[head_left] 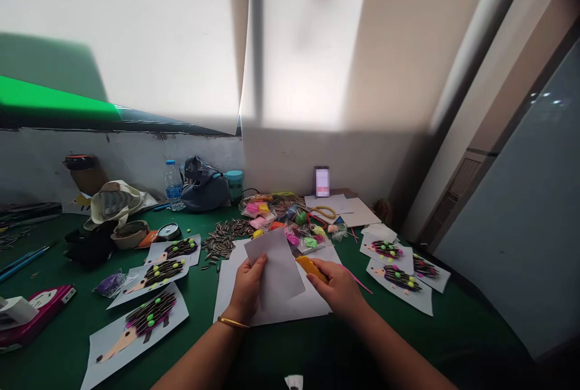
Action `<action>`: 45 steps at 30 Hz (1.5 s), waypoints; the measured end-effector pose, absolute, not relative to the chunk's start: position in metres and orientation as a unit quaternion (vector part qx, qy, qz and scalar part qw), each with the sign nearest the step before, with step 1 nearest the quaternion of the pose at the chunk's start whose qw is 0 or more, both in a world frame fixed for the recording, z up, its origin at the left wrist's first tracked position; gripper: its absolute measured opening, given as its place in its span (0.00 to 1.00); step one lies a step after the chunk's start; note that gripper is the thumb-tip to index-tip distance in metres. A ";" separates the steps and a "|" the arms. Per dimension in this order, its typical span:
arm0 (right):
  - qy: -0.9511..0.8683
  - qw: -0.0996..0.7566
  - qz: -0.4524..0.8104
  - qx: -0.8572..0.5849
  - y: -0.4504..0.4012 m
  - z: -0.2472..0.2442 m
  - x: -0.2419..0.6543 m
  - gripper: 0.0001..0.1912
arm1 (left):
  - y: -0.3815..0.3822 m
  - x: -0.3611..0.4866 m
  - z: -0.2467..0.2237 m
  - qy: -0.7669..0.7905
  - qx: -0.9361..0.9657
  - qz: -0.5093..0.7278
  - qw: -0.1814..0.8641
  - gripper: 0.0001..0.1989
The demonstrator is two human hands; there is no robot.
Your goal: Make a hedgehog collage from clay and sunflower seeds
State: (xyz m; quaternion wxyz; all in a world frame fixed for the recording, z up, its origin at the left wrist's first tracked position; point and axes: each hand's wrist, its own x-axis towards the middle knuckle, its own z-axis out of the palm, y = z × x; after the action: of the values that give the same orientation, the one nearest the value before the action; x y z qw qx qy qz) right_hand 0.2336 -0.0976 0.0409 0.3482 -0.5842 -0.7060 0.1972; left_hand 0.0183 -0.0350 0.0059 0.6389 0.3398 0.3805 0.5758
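Note:
My left hand (247, 284) grips a small sheet of white paper (277, 272) by its left edge, thumb on top, holding it tilted up. A yellow utility knife (312, 268) is closed in my right hand (338, 290), its front end by the right edge of the paper. Whether the blade touches the paper I cannot tell. Beneath both hands lie larger white sheets (229, 293) on the green tabletop (202, 347). A heap of striped sunflower seeds (226, 236) sits behind my left hand. Bags of coloured clay (294, 236) lie beyond the paper.
Hedgehog pictures made with seeds lie on the left (149, 314) and right (401, 281). Behind stand a phone (322, 182), a water bottle (173, 187) and a dark bag (203, 190). Yellow-handled scissors (324, 211) rest near the clay. A pink device (40, 317) is at far left.

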 end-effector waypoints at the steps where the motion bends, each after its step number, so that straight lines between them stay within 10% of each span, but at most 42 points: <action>1: -0.707 0.348 0.194 -0.585 -0.098 0.041 0.234 0.22 | -0.035 0.019 0.006 0.380 0.339 0.575 0.640 0.18; 26: -0.608 0.450 0.184 -0.628 -0.090 0.024 0.258 0.30 | -0.035 0.017 0.008 0.410 0.329 0.563 0.638 0.16; 45: -0.583 0.164 0.105 -0.789 -0.057 -0.007 0.317 0.31 | -0.030 0.018 0.001 0.404 0.345 0.558 0.638 0.20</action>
State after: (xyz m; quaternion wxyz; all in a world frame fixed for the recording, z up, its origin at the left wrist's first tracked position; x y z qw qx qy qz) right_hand 0.3173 -0.0567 -0.0068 0.1636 -0.7891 -0.5827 0.1051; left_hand 0.0178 -0.0295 0.0011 0.6375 0.3452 0.4036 0.5581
